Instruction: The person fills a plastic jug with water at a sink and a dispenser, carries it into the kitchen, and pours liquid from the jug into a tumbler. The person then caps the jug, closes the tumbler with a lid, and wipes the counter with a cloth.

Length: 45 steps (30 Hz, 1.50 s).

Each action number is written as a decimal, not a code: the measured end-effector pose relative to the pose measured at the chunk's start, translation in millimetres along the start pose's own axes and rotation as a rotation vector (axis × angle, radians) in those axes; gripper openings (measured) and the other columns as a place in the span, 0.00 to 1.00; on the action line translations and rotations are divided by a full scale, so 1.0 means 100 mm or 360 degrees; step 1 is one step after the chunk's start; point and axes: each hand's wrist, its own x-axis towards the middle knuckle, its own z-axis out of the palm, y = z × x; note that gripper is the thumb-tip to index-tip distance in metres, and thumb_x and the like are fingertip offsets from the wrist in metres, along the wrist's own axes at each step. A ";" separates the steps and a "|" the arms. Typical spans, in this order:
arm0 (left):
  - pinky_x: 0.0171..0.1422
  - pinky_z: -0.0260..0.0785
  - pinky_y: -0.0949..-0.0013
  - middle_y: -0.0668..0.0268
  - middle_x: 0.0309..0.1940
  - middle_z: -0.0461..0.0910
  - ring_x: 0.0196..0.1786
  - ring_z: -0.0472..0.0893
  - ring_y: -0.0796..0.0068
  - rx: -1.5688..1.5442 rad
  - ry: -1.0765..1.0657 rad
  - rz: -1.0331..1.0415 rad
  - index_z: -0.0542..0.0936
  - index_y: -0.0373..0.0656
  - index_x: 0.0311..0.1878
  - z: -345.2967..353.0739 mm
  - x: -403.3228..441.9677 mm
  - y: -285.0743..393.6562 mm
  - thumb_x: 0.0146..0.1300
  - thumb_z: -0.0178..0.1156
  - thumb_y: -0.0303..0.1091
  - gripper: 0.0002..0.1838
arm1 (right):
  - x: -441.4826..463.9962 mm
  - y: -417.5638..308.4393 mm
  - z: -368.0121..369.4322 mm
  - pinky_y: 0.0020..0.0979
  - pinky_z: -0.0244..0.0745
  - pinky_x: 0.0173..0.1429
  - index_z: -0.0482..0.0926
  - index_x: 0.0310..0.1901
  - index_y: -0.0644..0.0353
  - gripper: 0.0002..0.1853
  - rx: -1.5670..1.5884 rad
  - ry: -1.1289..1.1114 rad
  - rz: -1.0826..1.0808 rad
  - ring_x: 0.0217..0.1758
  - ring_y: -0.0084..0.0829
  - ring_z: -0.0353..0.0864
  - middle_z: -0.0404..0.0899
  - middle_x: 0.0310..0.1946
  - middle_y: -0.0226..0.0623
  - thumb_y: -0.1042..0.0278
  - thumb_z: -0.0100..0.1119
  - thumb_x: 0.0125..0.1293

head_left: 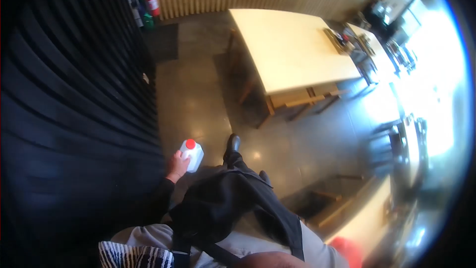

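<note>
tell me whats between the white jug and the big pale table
The head view shows bare floor, partly shadowed, between the white jug and the big pale table; a dark shoe is just beside that stretch.

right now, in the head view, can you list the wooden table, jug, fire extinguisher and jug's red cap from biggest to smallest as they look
1. large pale table
2. white jug
3. red fire extinguisher
4. jug's red cap

The extinguisher is farther off, so its true size against the jug is unsure
</note>
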 end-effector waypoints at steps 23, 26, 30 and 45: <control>0.58 0.79 0.47 0.44 0.47 0.87 0.52 0.87 0.43 0.0018 -0.0448 -0.1651 0.85 0.38 0.51 0.26 3.23 -1.38 0.60 0.71 0.47 0.24 | 3.18 -11.87 -0.95 0.44 0.84 0.63 0.85 0.59 0.57 0.15 -0.0718 0.0035 -0.2293 0.58 0.50 0.88 0.89 0.53 0.45 0.71 0.58 0.75; 0.59 0.79 0.48 0.44 0.47 0.87 0.53 0.87 0.44 -0.0004 -0.0518 -0.1610 0.86 0.38 0.50 0.08 4.30 -1.46 0.60 0.71 0.48 0.24 | 3.67 -11.95 -0.83 0.45 0.84 0.62 0.86 0.58 0.56 0.16 -0.0714 -0.0004 -0.2176 0.57 0.50 0.89 0.89 0.52 0.46 0.72 0.55 0.74; 0.60 0.79 0.49 0.45 0.48 0.87 0.53 0.87 0.45 0.0053 -0.0524 -0.1361 0.87 0.38 0.50 -0.30 5.92 -1.48 0.59 0.71 0.48 0.24 | 4.03 -11.69 -0.72 0.45 0.83 0.57 0.88 0.55 0.52 0.14 -0.0670 -0.0017 -0.1779 0.55 0.49 0.90 0.90 0.45 0.48 0.62 0.57 0.76; 0.61 0.78 0.48 0.46 0.46 0.88 0.54 0.86 0.43 -0.0099 0.0339 -0.0780 0.88 0.41 0.47 -2.44 10.98 -0.65 0.57 0.71 0.48 0.22 | 5.51 -15.21 -0.42 0.49 0.83 0.56 0.88 0.54 0.51 0.14 -0.1168 -0.0016 -0.1380 0.55 0.53 0.89 0.90 0.46 0.52 0.60 0.57 0.75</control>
